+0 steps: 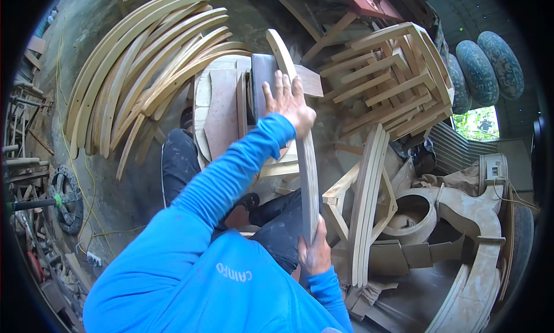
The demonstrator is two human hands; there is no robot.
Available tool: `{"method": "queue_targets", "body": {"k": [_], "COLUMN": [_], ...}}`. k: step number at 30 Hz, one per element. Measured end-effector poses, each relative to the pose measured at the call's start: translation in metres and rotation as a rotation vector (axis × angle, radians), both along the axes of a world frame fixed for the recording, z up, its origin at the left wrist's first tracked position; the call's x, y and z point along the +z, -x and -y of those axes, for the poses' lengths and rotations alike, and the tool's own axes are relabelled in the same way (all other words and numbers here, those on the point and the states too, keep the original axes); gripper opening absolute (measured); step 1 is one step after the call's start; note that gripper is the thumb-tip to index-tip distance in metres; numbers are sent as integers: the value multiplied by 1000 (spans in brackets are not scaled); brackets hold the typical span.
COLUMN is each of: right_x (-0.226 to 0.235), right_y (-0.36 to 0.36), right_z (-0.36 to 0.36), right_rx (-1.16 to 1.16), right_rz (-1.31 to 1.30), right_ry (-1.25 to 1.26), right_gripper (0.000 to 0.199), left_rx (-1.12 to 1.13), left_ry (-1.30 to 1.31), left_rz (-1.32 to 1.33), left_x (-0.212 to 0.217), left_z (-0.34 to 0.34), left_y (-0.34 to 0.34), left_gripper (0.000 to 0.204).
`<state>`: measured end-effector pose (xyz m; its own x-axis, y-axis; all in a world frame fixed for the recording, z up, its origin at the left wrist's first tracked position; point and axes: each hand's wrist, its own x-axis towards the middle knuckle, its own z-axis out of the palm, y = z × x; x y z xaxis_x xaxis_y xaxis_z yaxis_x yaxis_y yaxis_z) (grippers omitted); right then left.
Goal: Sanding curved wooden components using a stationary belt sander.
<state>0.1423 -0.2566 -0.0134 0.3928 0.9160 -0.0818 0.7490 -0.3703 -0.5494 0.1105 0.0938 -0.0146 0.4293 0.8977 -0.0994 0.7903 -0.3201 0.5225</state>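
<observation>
Workpiece: a curved wooden slat [307, 177], located in front of you and running from beside the grey-faced block [264, 73] down to a near end just above your thigh. Its far tip projects past your left hand [289, 108].

Your left hand lies palm down across the upper part of the slat. Its fingers [279, 86] are extended and slightly apart, the outermost reaching over the grey face; your left thumb cannot be made out. Your right hand [315, 255] is clamped on the near end, thumb on one side and fingers on the other. Whether the slat bears firmly on the block cannot be told from this angle.

Handling, as judged: the slat should be stiff, moderate in weight and awkward chiefly through its length and bend. It is unlikely to break in ordinary handling, though edges may bruise or splinter. Any dust on the wood could make it slide under a flat palm, and the curve may make it roll. You are advised to keep one grip close to the near end and the other along the upper third, as your hands are now placed, with fingertips clear of the grey face, which looks abrasive.

Surroundings: a pile of similar curved strips [144, 56] stands to your left, slatted wooden frames [398, 82] ahead on your right, and a bundle of curved slats [369, 206] near your right hand.
</observation>
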Motion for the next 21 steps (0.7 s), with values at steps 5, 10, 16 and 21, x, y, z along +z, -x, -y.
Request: {"method": "queue_targets", "body": {"k": [5, 10, 16, 21], "right_x": [3, -15, -8, -15], "right_y": [17, 26, 21, 10], "right_z": [82, 167, 101, 33], "right_rx": [-88, -176, -20, 11], "right_rz": [-116, -121, 272, 232], "right_ry": [25, -73, -222, -98], "right_gripper": [75, 60, 44, 47], "left_rx": [47, 79, 97, 131], "left_ry": [0, -8, 34, 67], "left_rz": [80, 42, 44, -42], "left_x": [6, 11, -6, -25], "left_z": [45, 52, -17, -108], "left_y": [16, 15, 11, -7], "left_gripper": [91, 91, 92, 90]}}
